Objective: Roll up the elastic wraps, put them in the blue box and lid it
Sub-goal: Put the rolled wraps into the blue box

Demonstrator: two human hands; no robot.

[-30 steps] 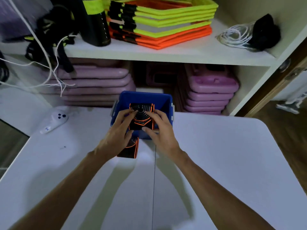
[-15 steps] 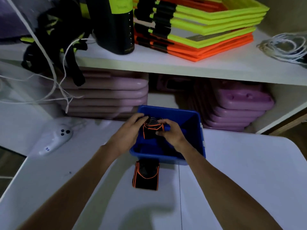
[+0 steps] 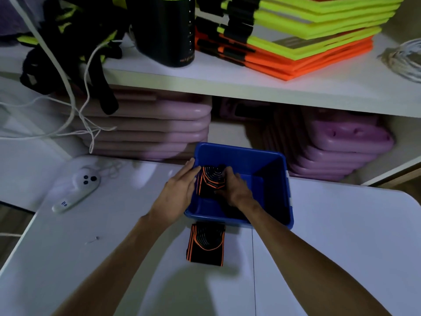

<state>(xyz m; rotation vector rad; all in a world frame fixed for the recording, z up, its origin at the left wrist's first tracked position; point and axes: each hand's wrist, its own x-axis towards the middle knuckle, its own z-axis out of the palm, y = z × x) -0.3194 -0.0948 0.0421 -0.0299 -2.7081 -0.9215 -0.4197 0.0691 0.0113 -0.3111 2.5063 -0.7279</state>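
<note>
Head view: both hands lower a rolled elastic wrap [image 3: 213,181] into the blue box [image 3: 275,192] at the table's [image 3: 341,247] far edge. Right hand [image 3: 234,190] fingers curl onto the roll, likely to stop it unwinding. Left hand [image 3: 177,190] fingers lie straight, together, against its side. Second wrap [image 3: 206,245] waits on the table just before the box. No lid visible.
</note>
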